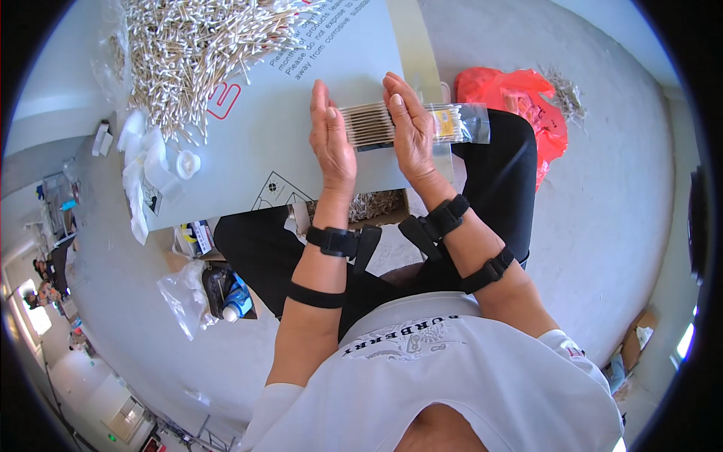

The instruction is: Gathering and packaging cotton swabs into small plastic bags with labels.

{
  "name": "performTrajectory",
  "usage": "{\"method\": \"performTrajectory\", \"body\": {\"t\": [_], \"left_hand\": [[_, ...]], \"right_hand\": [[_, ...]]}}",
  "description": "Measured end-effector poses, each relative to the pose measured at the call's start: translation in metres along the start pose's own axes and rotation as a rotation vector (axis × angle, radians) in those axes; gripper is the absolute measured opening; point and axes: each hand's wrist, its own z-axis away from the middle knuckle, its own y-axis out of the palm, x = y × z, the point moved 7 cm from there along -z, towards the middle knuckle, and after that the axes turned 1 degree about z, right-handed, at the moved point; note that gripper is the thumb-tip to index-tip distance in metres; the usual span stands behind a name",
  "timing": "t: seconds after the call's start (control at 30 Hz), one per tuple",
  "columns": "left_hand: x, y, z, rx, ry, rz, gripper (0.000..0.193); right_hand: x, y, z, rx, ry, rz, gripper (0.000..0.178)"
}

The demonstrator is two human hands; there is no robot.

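A flat row of cotton swabs [367, 125] lies crosswise at the right part of the grey-white tabletop. Their right ends are inside a clear plastic bag [474, 124] with a yellow label. My left hand [332, 139] stands on edge at the swabs' left ends, fingers stretched upward, palm toward the row. Across the middle of the row, at the bag's near end, is my right hand [411, 128], also with straight fingers. It hides part of the swabs and the bag's mouth. Neither hand shows fingers wrapped around anything.
A big heap of loose cotton swabs [196, 53] covers the table's far left. White plastic wrap and a small white roll [187, 163] lie below it. A red plastic bag [520, 94] rests beyond my right knee. Under the table edge stands an open cardboard box [376, 207] of swabs.
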Motion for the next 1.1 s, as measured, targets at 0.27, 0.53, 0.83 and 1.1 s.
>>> {"method": "performTrajectory", "body": {"t": [0.27, 0.53, 0.83, 1.1], "left_hand": [[-0.009, 0.003, 0.02, 0.362, 0.2, -0.904, 0.071], [-0.006, 0.011, 0.026, 0.453, 0.189, -0.974, 0.075], [-0.011, 0.02, 0.03, 0.428, 0.185, -0.971, 0.077], [-0.02, 0.053, 0.039, 0.444, 0.17, -0.924, 0.079]], "right_hand": [[0.038, 0.002, 0.01, 0.487, -0.435, 1.089, 0.051], [0.023, -0.001, 0.023, 0.525, -0.513, 1.208, 0.056], [0.016, -0.082, 0.002, 0.238, -0.227, 1.255, 0.054], [0.005, -0.084, 0.005, 0.242, -0.124, 1.184, 0.056]]}}
